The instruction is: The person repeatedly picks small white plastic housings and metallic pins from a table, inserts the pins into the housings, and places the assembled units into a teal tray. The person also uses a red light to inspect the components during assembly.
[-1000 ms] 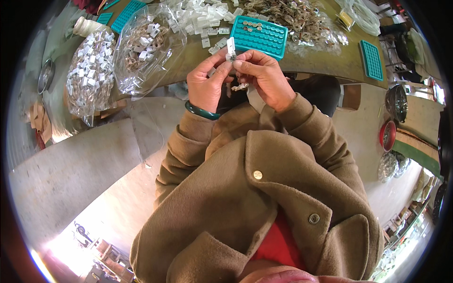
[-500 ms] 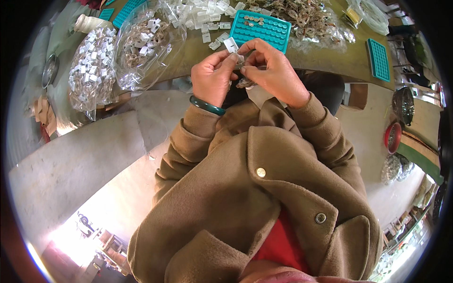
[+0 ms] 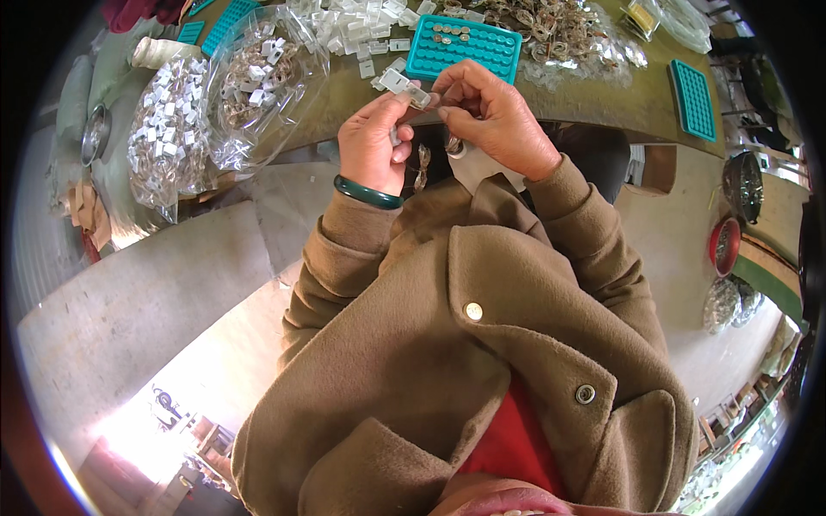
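My left hand is closed, pinching a small white plastic case between thumb and fingers. A dark green bangle circles that wrist. My right hand meets it from the other side, its thumb and index finger pinched together at the case's near right end. Whatever sits between those right fingertips is too small to make out. Below the hands hangs a thin coil of brownish wire. Just beyond them lies a teal tray with rows of round pockets; several silvery discs sit in its far left pockets.
Loose white cases are heaped beyond my left hand. Tangled wire coils lie right of the tray. Clear bags of wired white cases stand at the left. Another teal tray lies near the table's right end.
Both hands have shifted slightly to the left, and their fingertips are farther apart. The white case has tilted over to the left and shows more of itself. The hanging wire coil now shows.
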A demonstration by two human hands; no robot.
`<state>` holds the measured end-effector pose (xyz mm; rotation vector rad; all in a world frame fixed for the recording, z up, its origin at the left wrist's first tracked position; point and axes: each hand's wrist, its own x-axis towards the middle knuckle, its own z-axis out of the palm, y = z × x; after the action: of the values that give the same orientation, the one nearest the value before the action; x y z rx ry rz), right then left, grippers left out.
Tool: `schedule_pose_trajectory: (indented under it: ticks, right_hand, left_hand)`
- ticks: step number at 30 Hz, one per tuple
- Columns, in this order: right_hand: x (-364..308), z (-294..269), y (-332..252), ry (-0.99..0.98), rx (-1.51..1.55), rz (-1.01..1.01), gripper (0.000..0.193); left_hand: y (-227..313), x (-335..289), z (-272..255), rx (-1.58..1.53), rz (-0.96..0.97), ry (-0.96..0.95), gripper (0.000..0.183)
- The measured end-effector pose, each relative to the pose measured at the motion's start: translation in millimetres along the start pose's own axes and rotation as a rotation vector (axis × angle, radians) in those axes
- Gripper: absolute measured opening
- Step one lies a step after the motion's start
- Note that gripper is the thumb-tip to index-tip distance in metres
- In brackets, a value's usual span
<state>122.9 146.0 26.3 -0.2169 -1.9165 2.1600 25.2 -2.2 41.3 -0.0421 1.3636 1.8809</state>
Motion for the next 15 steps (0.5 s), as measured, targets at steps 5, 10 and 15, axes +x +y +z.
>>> schedule_pose_trajectory:
  ticks: [5,10,15]
  right_hand:
    - [1,1,1,0.039,-0.115,-0.036,0.021]
    - [1,5,2,0.139,-0.344,-0.156,0.025]
    - [6,-9,-4,0.240,-0.720,-0.344,0.018]
  left_hand:
    - [2,12,-22,-0.411,-0.310,-0.212,0.036]
    - [-5,22,-31,-0.669,-0.479,-0.252,0.034]
    - [-7,23,-21,-0.330,-0.356,-0.072,0.031]
